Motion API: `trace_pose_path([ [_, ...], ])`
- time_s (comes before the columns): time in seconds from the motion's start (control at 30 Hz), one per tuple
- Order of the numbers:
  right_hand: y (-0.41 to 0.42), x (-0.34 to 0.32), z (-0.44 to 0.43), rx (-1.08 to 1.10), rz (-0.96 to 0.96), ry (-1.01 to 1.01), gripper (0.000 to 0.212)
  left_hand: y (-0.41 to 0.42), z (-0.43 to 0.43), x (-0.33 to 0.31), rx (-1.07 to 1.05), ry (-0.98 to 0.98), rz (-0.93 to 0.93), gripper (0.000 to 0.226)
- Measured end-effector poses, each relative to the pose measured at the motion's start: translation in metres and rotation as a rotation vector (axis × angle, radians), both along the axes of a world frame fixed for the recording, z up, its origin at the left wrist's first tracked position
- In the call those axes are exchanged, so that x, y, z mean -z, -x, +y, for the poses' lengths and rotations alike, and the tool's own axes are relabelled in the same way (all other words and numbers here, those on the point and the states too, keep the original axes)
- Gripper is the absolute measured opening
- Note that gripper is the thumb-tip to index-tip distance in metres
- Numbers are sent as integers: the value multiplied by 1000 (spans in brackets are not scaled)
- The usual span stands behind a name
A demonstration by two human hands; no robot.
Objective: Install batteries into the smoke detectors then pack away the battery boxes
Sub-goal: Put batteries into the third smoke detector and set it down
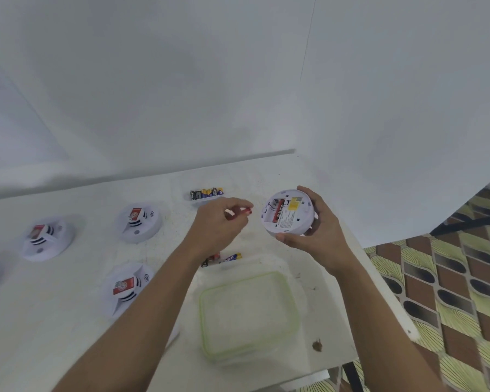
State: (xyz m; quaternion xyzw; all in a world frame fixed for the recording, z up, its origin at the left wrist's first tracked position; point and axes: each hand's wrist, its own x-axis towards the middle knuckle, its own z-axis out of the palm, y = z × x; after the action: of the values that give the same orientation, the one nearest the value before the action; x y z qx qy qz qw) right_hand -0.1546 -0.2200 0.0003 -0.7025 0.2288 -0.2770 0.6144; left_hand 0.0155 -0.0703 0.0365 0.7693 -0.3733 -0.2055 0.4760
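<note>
Near edge: clear lidded container on the table. Right hand is wrapped round an upturned smoke detector; left hand pinches a red battery just left of it. Risk: battery slips from fingertips or goes in reversed, compartment being tilted.

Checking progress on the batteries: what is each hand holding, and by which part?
Left hand: battery, pinched near one end. Right hand: smoke detector, gripped around its rim.
</note>
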Motion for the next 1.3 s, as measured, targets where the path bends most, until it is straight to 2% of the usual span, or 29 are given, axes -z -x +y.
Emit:
trace_pose_path([
  [0.07, -4, 1, 4, -34, 0, 7, 90, 1, 4, -5, -3, 85, 48, 18],
  [0.23, -17, -2, 17, -124, -25, 23, 94, 1, 14, -3, -12, 103, 25, 9],
  [0.4, -30, -6, 25, -171, -25, 19, 95, -4, 35, -4, 100, 132, 177, 16],
  [0.6, -45, -16, 38, -235, -42, -12, 96, -13, 62, -9, 86, 69, 123, 27],
  [0.83, -61, -23, 59, -332, -54, -32, 91, -16, 87, -2, 123, 206, 497, 30],
  [0.93, -67, -26, 66, -389, -61, -33, 93, -18, 94, 4, 93, 281, 456, 21],
  [1.1, -80, -29, 83, -463, -69, -55, 92, -18, 106, 6, 10, 461, 584, 18],
  [1.2, -84, -28, 92, -490, -83, -61, 90, -20, 115, 5, 4, 445, 553, 23],
  [1.3, -86, -22, 101, -500, -47, -11, 97, -23, 127, 6, -23, 356, 462, 20],
])
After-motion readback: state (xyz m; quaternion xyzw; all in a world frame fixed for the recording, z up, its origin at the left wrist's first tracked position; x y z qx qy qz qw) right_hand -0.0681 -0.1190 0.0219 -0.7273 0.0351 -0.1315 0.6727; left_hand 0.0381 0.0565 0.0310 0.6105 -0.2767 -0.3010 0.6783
